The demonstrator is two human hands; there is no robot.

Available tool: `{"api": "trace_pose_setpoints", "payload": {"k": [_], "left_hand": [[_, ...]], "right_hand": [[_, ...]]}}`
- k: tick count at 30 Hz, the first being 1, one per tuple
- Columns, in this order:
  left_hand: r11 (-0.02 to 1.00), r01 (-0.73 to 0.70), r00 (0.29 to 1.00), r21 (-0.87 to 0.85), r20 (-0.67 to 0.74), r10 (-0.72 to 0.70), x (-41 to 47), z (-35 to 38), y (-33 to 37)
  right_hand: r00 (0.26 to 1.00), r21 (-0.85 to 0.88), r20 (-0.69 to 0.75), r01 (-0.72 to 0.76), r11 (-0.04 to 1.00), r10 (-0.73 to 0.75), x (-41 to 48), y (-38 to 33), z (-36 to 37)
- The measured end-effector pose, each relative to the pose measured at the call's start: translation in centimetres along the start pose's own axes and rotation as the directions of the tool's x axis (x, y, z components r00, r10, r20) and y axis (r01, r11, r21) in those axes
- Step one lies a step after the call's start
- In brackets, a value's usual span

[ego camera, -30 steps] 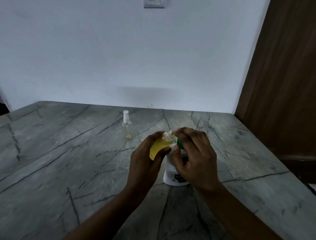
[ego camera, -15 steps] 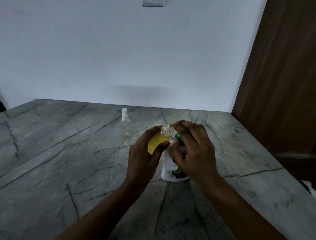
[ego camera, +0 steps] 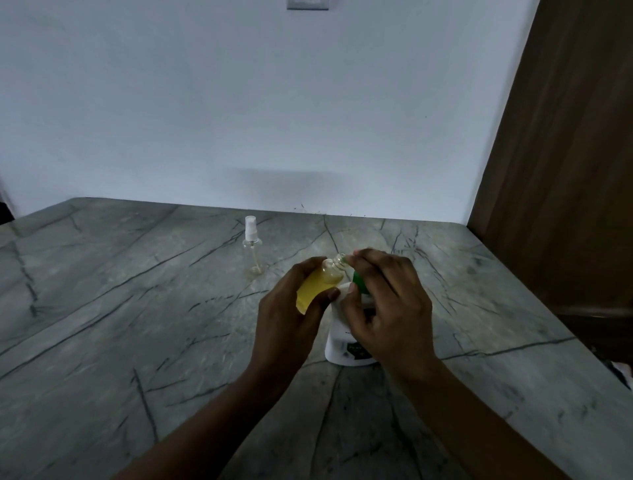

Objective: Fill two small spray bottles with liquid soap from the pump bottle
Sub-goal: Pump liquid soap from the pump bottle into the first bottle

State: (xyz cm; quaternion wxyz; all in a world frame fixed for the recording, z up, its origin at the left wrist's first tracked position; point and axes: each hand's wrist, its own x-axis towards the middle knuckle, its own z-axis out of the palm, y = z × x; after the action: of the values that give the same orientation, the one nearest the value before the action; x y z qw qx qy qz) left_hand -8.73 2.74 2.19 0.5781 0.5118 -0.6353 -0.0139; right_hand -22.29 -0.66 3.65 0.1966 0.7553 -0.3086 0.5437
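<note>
My left hand (ego camera: 287,329) grips a small uncapped spray bottle (ego camera: 320,282) nearly full of yellow liquid, tilted with its open neck up and to the right, against the pump's spout. My right hand (ego camera: 387,305) lies over the green pump head (ego camera: 359,284) of the white pump bottle (ego camera: 342,346), fingers curled round it, and hides most of the pump. The pump bottle stands on the grey marble counter (ego camera: 137,342). A second small clear spray bottle (ego camera: 252,248) with a white sprayer on stands upright farther back to the left, almost empty.
A white wall rises behind the counter. A dark wooden panel (ego camera: 565,171) stands at the right, beside the counter's right edge. A switch plate (ego camera: 307,4) sits at the top of the wall.
The hands and both bottles keep nearly the same pose. My right fingertips now reach further over the small bottle's neck, and the view has shifted slightly.
</note>
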Motion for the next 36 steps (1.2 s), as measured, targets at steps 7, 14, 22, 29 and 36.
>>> {"api": "trace_pose_setpoints", "payload": {"k": [7,14,22,29,36], "left_hand": [[1.0,-0.001,1.0,0.002,0.012,0.001,-0.2,0.0,0.0],[1.0,-0.013,1.0,-0.018,-0.014,0.013,0.2,-0.2,0.5],[0.999,-0.01,1.0,-0.032,-0.013,0.01,0.2,-0.1,0.6],[1.0,-0.016,1.0,-0.023,-0.007,0.016,0.1,-0.1,0.4],[0.999,0.012,1.0,-0.03,0.009,-0.012,-0.1,0.2,0.1]], "right_hand": [[1.0,0.005,0.009,-0.016,1.0,0.016,-0.1,-0.1,0.0],[0.999,-0.013,0.018,0.05,0.999,-0.05,0.9,0.2,-0.4],[0.998,-0.021,0.03,0.056,0.998,-0.055,1.0,0.2,-0.7],[1.0,0.003,0.0,-0.002,1.0,0.002,0.6,0.0,-0.2],[0.999,0.019,-0.039,0.003,1.0,-0.002,-0.2,0.3,0.6]]}}
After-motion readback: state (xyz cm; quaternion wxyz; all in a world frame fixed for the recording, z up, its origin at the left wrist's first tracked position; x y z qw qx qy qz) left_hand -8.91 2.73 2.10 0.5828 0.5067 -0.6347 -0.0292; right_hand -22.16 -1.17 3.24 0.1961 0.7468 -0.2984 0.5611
